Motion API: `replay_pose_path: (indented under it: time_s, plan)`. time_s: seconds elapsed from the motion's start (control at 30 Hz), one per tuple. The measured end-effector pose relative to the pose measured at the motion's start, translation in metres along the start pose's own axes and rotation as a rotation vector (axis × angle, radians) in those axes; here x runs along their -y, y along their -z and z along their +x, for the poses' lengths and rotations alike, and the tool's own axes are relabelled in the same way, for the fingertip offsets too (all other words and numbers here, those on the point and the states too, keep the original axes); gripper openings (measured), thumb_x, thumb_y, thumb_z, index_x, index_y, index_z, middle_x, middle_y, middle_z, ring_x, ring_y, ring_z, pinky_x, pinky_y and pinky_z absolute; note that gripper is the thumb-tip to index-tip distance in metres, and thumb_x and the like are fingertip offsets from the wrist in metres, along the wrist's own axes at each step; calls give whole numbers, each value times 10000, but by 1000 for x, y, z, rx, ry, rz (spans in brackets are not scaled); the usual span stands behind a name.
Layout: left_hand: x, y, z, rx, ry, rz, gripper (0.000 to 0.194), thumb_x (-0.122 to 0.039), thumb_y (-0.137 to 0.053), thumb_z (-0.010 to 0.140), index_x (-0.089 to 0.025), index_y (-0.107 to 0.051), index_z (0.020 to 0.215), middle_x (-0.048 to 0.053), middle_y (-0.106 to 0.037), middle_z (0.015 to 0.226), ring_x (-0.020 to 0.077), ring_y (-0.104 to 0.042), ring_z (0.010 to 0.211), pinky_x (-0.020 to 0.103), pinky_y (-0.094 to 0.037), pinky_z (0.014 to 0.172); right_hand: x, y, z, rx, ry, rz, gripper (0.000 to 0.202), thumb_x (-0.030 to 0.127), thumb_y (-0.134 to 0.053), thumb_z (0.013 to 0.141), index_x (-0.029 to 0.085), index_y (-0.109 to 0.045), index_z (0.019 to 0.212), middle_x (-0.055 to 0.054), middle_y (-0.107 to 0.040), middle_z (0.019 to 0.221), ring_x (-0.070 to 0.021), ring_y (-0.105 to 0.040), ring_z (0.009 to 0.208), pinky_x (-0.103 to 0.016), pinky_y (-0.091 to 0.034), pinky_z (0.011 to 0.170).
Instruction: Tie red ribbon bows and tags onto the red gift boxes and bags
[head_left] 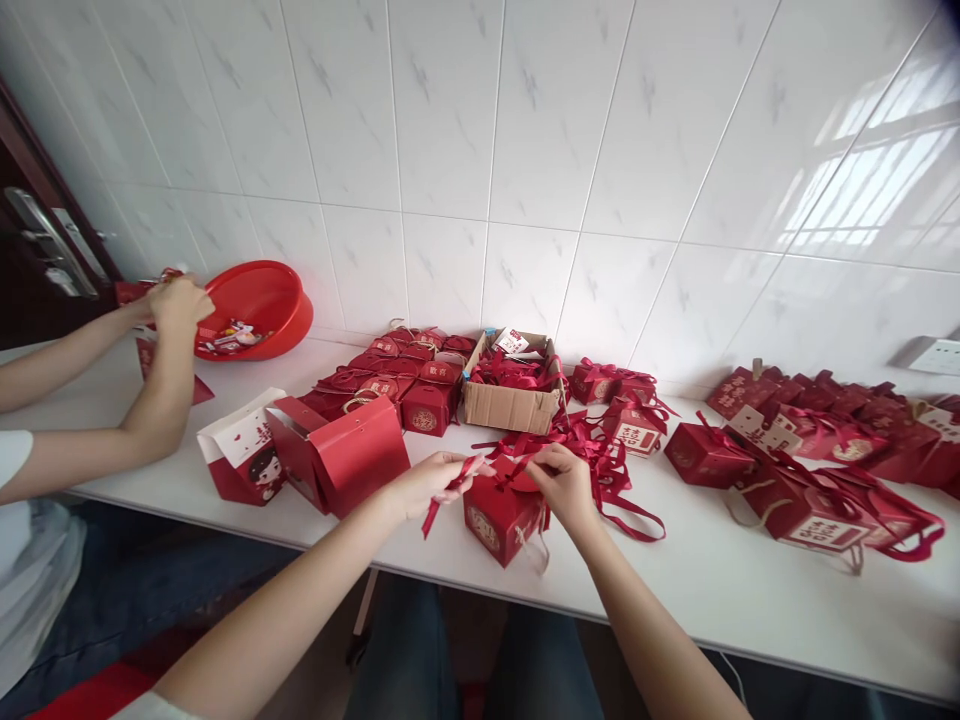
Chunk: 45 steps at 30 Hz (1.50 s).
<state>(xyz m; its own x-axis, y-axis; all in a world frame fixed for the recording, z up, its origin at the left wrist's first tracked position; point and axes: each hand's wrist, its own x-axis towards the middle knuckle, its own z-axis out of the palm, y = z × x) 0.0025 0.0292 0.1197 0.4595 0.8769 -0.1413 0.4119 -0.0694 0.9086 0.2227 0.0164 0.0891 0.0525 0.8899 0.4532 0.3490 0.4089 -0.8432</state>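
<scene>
A small red gift box [501,522] with a gold emblem stands near the table's front edge, a pale cord hanging at its right side. Over its top left, my left hand [439,484] is closed round a red ribbon [430,518], whose end hangs down. My right hand [562,482] pinches the ribbon at the top right of the box. Just behind and to the right lies a pile of loose red ribbons [592,450].
A cardboard box [510,408] of ribbons stands behind, with red gift boxes [427,408] beside it. Open boxes [360,455] are at left, finished-looking boxes [817,500] at right. Another person's hands [178,300] work by a red basin [289,315] of sweets.
</scene>
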Motion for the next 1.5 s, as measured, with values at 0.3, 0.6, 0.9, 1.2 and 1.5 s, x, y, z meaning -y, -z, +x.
replay_pose_path:
  time_s: [0.3, 0.6, 0.9, 1.2, 1.5]
  plan:
    - [1, -55, -16, -379, -384, 260, 258, -189, -542, 794, -205, -719, 980, 87, -562, 993, 194, -581, 795, 309, -484, 747, 17, -7, -4, 330, -180, 109, 197, 352, -722, 681, 158, -707, 653, -20, -639, 658, -135, -551, 593, -255, -436, 561]
    - [18, -41, -6, -261, -580, 341, 288, -181, -440, 906, -189, -725, 944, 107, -601, 1028, 181, -624, 878, 304, -508, 807, 25, 4, 7, 630, -388, 113, 136, 236, -645, 639, 151, -584, 553, 48, -464, 491, -76, -395, 460, -215, -308, 440]
    - [19, -33, 6, -297, -630, 308, 149, -138, -553, 824, -171, -698, 835, 75, -650, 927, 171, -642, 856, 284, -532, 774, 33, 3, 6, 650, -329, -38, 176, 282, -620, 682, 159, -583, 562, 55, -415, 501, -71, -352, 483, -221, -283, 466]
    - [25, -10, -14, -443, -537, 554, 174, -232, -498, 898, -178, -637, 810, 56, -594, 960, 155, -622, 821, 272, -502, 740, 10, 14, 12, 304, -216, -337, 85, 175, -619, 666, 176, -598, 584, -58, -633, 817, -203, -603, 793, -307, -459, 720]
    - [34, 1, -34, -539, -470, 948, 223, -193, -449, 901, -196, -649, 802, 71, -592, 973, 232, -577, 903, 377, -398, 774, -1, 11, -3, 302, -142, -363, 84, 161, -653, 644, 196, -634, 570, -67, -645, 1090, -257, -599, 1032, -384, -450, 902]
